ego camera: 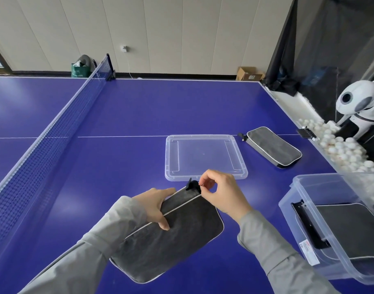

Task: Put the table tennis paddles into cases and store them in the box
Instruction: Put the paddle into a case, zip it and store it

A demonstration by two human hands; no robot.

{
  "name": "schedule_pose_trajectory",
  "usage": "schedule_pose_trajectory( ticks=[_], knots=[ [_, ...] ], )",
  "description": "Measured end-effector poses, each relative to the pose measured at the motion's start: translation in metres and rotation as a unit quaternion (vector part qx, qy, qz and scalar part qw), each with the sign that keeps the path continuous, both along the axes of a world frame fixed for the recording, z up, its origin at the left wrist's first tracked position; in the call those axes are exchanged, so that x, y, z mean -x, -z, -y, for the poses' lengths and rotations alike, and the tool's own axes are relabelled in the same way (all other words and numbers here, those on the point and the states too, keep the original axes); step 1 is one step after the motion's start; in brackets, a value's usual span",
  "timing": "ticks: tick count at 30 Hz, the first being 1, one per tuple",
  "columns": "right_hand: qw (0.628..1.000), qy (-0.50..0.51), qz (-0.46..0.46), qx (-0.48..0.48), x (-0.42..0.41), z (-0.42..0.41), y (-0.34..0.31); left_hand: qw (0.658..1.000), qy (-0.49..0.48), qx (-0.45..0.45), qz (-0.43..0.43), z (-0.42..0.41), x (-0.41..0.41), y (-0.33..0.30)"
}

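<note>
A dark grey paddle case [175, 236] with white piping lies tilted over the blue table [128, 115], close to me. My left hand [158, 205] grips its upper left edge. My right hand [222, 193] pinches the zipper pull at the case's far corner, beside a black tab [191, 184]. A second grey case [274, 146] lies flat at the right, apart from both hands. A clear plastic box [304, 221] at the lower right holds another dark case [351, 228]. No bare paddle is visible.
The clear box lid [205, 178] lies flat just beyond my hands. The net [61, 122] runs along the left. A trough of several white balls [338, 147] and a white ball machine [359, 102] line the table's right edge.
</note>
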State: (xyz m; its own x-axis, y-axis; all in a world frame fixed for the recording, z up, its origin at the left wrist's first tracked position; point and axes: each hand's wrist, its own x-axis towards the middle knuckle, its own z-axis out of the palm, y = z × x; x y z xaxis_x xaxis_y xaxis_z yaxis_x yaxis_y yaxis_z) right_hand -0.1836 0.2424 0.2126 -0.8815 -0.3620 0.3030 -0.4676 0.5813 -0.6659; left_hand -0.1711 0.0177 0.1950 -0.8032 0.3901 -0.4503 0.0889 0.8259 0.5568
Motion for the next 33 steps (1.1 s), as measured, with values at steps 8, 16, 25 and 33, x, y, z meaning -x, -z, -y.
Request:
schedule_pose_trajectory(
  ticks=[8, 16, 25, 33],
  knots=[
    [0.997, 0.049, 0.033, 0.046, -0.002, -0.002, 0.017, 0.971, -0.175, -0.162, 0.012, 0.022, -0.013, 0.021],
    [0.949, 0.125, 0.241, 0.159, -0.024, -0.004, 0.041, 0.820, -0.381, -0.424, 0.043, 0.044, -0.029, 0.037],
    [0.843, 0.192, 0.357, 0.355, -0.065, -0.002, 0.059, 0.625, -0.505, -0.595, 0.036, 0.020, -0.045, 0.054],
    [0.733, 0.192, 0.362, 0.543, -0.078, 0.017, 0.057, 0.527, -0.535, -0.657, 0.066, -0.030, -0.053, 0.069]
  ],
)
